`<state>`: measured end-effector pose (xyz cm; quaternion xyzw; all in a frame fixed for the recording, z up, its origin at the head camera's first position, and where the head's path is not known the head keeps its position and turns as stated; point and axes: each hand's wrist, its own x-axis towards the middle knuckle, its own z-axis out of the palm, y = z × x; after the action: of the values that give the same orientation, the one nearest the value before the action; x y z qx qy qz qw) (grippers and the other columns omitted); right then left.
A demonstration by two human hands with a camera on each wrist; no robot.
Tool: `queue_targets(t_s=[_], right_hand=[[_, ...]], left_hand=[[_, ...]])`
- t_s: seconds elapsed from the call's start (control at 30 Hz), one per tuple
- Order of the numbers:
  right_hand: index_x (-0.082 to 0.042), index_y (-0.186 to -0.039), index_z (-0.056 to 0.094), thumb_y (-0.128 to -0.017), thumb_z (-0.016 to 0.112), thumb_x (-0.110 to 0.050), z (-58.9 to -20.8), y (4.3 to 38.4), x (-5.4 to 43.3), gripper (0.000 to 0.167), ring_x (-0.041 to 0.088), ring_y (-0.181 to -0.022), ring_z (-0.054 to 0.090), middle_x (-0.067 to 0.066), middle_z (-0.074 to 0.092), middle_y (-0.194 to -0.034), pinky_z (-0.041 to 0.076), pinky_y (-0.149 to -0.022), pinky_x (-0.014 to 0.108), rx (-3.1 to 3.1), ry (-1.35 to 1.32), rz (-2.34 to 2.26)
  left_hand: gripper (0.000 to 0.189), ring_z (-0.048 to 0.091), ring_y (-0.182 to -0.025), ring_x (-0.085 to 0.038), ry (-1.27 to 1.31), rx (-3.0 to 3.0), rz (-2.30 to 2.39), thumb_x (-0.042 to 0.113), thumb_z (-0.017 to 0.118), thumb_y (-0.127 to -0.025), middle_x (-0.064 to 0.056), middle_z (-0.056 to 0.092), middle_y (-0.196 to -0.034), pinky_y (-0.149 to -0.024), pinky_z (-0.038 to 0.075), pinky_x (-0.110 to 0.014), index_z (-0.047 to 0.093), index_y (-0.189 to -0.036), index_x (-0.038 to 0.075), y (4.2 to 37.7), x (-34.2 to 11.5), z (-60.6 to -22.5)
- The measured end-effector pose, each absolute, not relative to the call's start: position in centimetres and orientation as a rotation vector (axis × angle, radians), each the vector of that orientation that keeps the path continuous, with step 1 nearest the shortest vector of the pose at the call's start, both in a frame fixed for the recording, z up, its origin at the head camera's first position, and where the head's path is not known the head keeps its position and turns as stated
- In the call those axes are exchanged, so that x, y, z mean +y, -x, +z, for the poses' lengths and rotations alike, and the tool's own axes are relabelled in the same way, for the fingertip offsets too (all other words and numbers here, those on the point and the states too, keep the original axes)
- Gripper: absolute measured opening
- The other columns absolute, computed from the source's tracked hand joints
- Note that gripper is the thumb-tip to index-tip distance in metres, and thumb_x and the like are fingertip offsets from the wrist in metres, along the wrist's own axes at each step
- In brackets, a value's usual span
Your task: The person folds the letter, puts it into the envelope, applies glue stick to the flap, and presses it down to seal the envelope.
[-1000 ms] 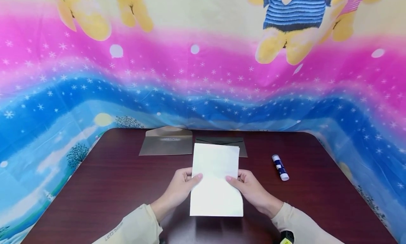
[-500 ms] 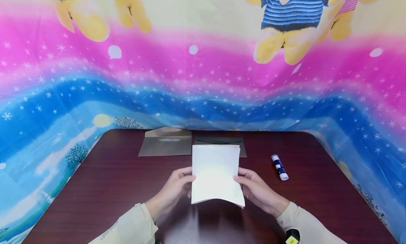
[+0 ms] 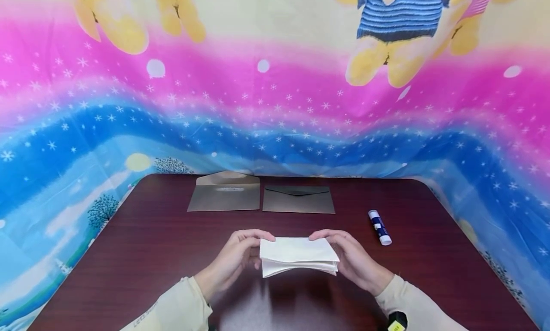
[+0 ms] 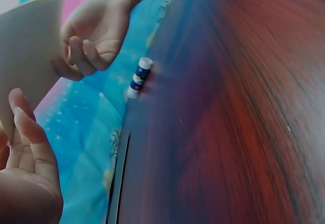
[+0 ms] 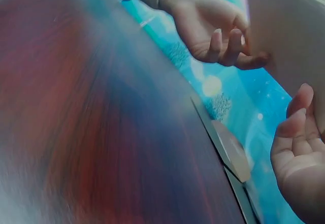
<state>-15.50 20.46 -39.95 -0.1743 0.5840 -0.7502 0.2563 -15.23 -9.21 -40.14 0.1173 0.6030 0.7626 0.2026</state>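
Observation:
Above the middle of the table, several layers of white paper [image 3: 298, 250], apparently folded, are held between both hands. My left hand [image 3: 232, 257] pinches the left side, its thumb near the far top edge. On the opposite side my right hand [image 3: 354, 257] grips the paper the same way. From below, in the left wrist view, fingers of both hands support the underside of the paper [image 4: 28, 51]. The right wrist view shows that underside too, with the left hand [image 5: 208, 26] across from the right hand [image 5: 304, 168].
Two grey-brown envelopes lie at the back of the dark red wooden table [image 3: 163, 254]: the left envelope [image 3: 225, 199] has its flap up, the right envelope [image 3: 298, 204] has its flap down. A glue stick [image 3: 379, 227] lies to the right. A printed cloth [image 3: 275, 121] hangs behind.
The paper stood tall as a full sheet; its upper part has come down toward me, so it now looks short and layered. Both hands have shifted to its upper corners. The right envelope is uncovered.

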Motion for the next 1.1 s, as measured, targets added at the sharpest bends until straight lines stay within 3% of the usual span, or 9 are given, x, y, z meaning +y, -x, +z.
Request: queue_targets(t_s=[0.1,0.2,0.33,0.43,0.5,0.6,0.73,0.9,1.1], right_hand=[[-0.01,-0.116,0.07,-0.111,0.033,-0.023,-40.0,15.6,20.2,0.04,0.009,-0.097,0.067,-0.003,0.068,-0.111,0.057,-0.083,0.027,1.701,0.475,-1.989],[-0.006,-0.123,0.065,-0.109,0.046,-0.026,-40.0,15.7,19.7,0.031,0.01,-0.091,0.069,0.001,0.072,-0.106,0.058,-0.079,0.027,1.933,0.483,-1.87],[0.003,-0.134,0.056,-0.102,0.06,-0.016,-40.1,15.9,19.1,0.037,0.01,-0.084,0.07,0.014,0.075,-0.099,0.058,-0.076,0.026,2.171,0.569,-1.712],[0.01,-0.128,0.057,-0.099,0.063,-0.011,-39.8,16.0,18.6,0.036,0.009,-0.078,0.069,0.02,0.075,-0.094,0.058,-0.071,0.026,2.261,0.626,-1.643],[0.009,-0.121,0.062,-0.098,0.065,-0.01,-39.5,15.9,18.3,0.03,0.008,-0.075,0.069,0.019,0.075,-0.092,0.058,-0.068,0.027,2.304,0.644,-1.599],[0.002,-0.112,0.069,-0.099,0.064,-0.012,-38.9,15.7,17.6,0.021,0.006,-0.076,0.068,0.013,0.076,-0.093,0.058,-0.066,0.027,2.369,0.713,-1.495],[-0.011,-0.105,0.075,-0.102,0.06,-0.018,-38.6,15.1,16.4,0.017,0.001,-0.079,0.066,0.003,0.077,-0.096,0.057,-0.069,0.024,2.41,0.88,-1.356],[-0.014,-0.1,0.076,-0.103,0.058,-0.022,-38.8,14.9,16.2,0.02,-0.001,-0.073,0.062,0.001,0.076,-0.089,0.055,-0.063,0.022,2.371,0.991,-1.37],[-0.004,-0.103,0.075,-0.104,0.057,-0.02,-39.1,15.9,17.7,0.024,0.005,-0.069,0.068,0.011,0.076,-0.089,0.059,-0.059,0.031,2.317,0.905,-1.479]], left_hand=[[0.033,0.063,-0.07,-0.01,-0.332,1.779,2.088,0.012,0.043,-0.1,0.001,0.073,-0.095,-0.059,0.048,-0.024,0.072,-0.109,-0.002,15.2,-9.2,-40.3],[0.031,0.062,-0.069,-0.007,-0.378,1.948,1.997,0.013,0.048,-0.102,0.0,0.072,-0.091,-0.06,0.05,-0.023,0.068,-0.109,-0.009,15.1,-9.0,-40.5],[0.024,0.054,-0.059,-0.003,-0.536,2.133,1.839,0.008,0.057,-0.1,-0.009,0.068,-0.079,-0.054,0.046,-0.02,0.062,-0.12,-0.004,14.9,-8.8,-40.7],[0.024,0.054,-0.058,-0.003,-0.662,2.184,1.705,0.007,0.056,-0.1,-0.016,0.068,-0.077,-0.054,0.046,-0.02,0.062,-0.122,0.0,14.7,-8.6,-40.6],[0.02,0.06,-0.065,-0.003,-0.727,2.211,1.602,0.009,0.055,-0.101,-0.015,0.072,-0.083,-0.059,0.05,-0.021,0.066,-0.116,0.001,14.6,-8.3,-40.3],[0.02,0.063,-0.071,-0.001,-0.797,2.312,1.427,0.02,0.056,-0.103,-0.003,0.074,-0.087,-0.065,0.053,-0.02,0.072,-0.101,0.009,14.3,-7.5,-39.9],[0.033,0.05,-0.059,0.004,-0.841,2.447,1.249,0.036,0.055,-0.104,0.014,0.059,-0.066,-0.055,0.042,-0.017,0.071,-0.082,0.018,13.9,-6.5,-39.5],[0.039,0.033,-0.05,0.004,-0.906,2.474,1.241,0.027,0.055,-0.104,0.014,0.038,-0.054,-0.049,0.027,-0.015,0.06,-0.067,0.015,13.6,-5.7,-39.7],[0.038,0.038,-0.051,0.006,-0.92,2.441,1.333,0.021,0.057,-0.103,0.013,0.042,-0.056,-0.049,0.033,-0.014,0.056,-0.066,0.011,13.4,-5.6,-39.9]])
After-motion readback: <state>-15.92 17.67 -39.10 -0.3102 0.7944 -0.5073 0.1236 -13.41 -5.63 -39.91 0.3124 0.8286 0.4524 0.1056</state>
